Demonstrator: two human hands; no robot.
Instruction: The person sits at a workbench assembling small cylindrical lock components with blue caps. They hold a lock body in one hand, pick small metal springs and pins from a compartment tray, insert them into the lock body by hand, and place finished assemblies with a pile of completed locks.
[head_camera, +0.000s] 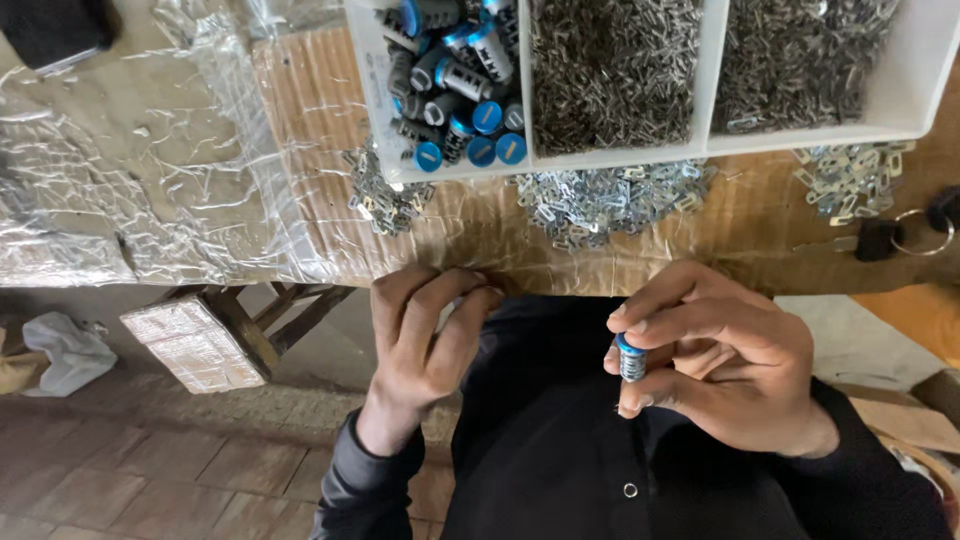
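1. The small lock cylinder (631, 361) is in the right hand (720, 355), just in front of the person's dark jacket and below the edge of the counter (520, 262); it has a blue cap on top and a ribbed metal body
2. It looks stiff, hard and quite light for one hand; the metal is probably smooth, so I judge that the best hold is around the ribbed barrel, where thumb and fingers already pinch it
3. The right hand is closed around this cylinder, only its top and one side show
4. The left hand (425, 335) is curled at the counter edge, fingertips together; I cannot tell if something small is between them
5. The counter has a brown corrugated cardboard cover, with crumpled clear plastic film (150, 190) on the left
6. A white tray (620, 158) with compartments holds more blue-capped cylinders (455, 80) and heaps of tiny metal pins (610, 70)
7. Loose flat metal plates (600, 205), shiny and thin, lie in small piles before the tray
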